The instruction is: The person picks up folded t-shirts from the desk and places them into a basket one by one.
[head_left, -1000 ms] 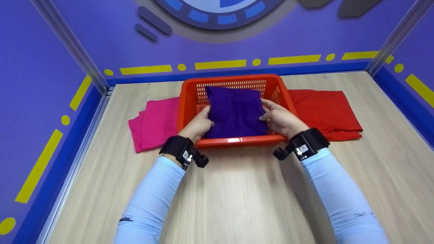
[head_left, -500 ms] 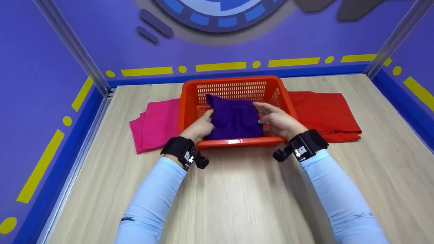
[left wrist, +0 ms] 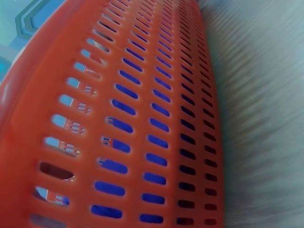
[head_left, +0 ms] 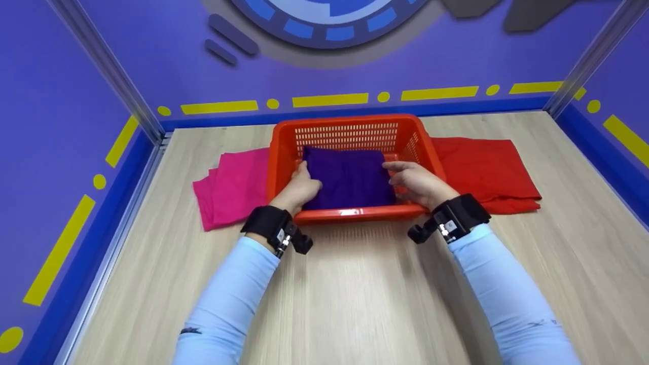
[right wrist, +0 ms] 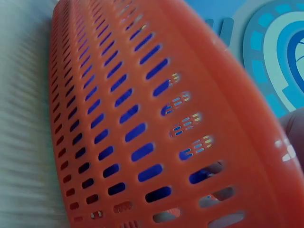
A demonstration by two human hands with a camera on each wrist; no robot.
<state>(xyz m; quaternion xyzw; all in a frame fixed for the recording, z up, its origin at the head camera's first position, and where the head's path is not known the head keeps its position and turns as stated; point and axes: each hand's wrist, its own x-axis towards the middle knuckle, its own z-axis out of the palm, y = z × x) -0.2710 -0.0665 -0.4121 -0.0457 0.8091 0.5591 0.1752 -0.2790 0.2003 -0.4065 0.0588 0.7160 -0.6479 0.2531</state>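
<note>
A folded purple cloth (head_left: 350, 177) lies low inside the orange-red plastic basket (head_left: 350, 214), its top fairly flat. My left hand (head_left: 298, 191) reaches over the front left of the rim. Its thumb lies on the cloth's left part and the fingers go down by the left edge, so it appears to pinch that edge. At the cloth's right edge, my right hand (head_left: 421, 183) has its fingers stretched out, the tips touching or very near the fabric. Both wrist views show the basket's slotted wall (left wrist: 137, 118), with purple behind the slots; the fingertips are mostly hidden there.
A folded pink cloth (head_left: 241, 182) lies on the wooden table (head_left: 350, 294) against the basket's left side. To the right lies a folded red cloth (head_left: 487, 175). A purple-blue wall panel (head_left: 324, 76) stands behind the basket; side panels rise left and right.
The purple cloth has sunk into the basket and its raised back left corner has flattened out. My left fingers shifted left with that edge. My right hand loosened and its fingers spread.
</note>
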